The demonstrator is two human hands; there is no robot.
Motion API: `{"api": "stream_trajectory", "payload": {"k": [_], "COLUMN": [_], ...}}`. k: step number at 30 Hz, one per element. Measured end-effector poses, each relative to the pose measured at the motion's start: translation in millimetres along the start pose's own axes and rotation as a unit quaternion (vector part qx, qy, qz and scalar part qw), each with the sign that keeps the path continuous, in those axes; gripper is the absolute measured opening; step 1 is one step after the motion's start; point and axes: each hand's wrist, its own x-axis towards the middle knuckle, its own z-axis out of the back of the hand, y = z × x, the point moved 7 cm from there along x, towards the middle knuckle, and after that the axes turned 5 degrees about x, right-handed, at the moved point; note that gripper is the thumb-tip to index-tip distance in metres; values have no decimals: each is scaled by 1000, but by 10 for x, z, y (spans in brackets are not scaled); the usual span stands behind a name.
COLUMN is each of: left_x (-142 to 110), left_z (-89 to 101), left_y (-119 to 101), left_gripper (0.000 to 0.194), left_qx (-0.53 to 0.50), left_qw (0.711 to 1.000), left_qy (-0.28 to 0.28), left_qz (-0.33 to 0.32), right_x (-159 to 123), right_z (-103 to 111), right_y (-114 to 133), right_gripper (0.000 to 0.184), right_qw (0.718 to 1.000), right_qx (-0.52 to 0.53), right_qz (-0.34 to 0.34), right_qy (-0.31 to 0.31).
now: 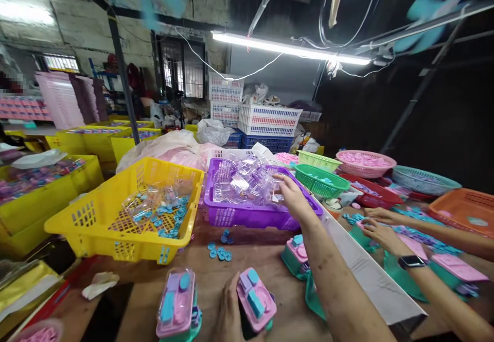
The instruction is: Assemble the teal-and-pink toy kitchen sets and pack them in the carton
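Note:
My left hand (pixel 230 301) is wrapped round the side of a small toy set (pixel 256 301), a pink top with blue and pink parts on a teal base. Over the right side of a purple basket (pixel 250 219), my right hand (pixel 290 193) reaches out with its fingers apart, at the edge of a heap of clear plastic covers (pixel 245 180); whether it touches one I cannot tell. Left of my left hand stands a similar toy (pixel 176 301) with a clear cover on it. Another pink and teal toy (pixel 296 252) lies partly behind my right forearm.
A yellow basket (pixel 116 244) holds blue discs and clear pieces. Several loose blue discs (pixel 219 253) lie on the brown table. A white divider (pixel 366 270) runs along the right; beyond it a co-worker's hands (pixel 386 234) handle similar toys. A black flat object (pixel 108 313) lies front left.

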Motion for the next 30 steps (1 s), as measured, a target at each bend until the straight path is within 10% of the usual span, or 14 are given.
{"api": "stream_trajectory", "payload": {"k": [5, 13, 21, 30], "left_x": [-8, 27, 36, 42], "left_z": [319, 462, 500, 524], "left_y": [-40, -164, -211, -200], "left_gripper": [113, 121, 128, 128], "left_qx": [-58, -84, -77, -82], "left_qw": [995, 990, 988, 990], "left_qy": [67, 87, 73, 69], "left_qz": [-53, -78, -113, -90], "right_x": [-619, -1775, -1912, -2091], "right_z": [140, -600, -601, -107], "right_y": [67, -672, -736, -809], "right_gripper": [66, 46, 53, 71], "right_qw": [991, 932, 959, 962], "right_qx": [120, 161, 8, -76], "right_qz": [-57, -266, -150, -229], "right_qy": [30, 188, 242, 126]}}
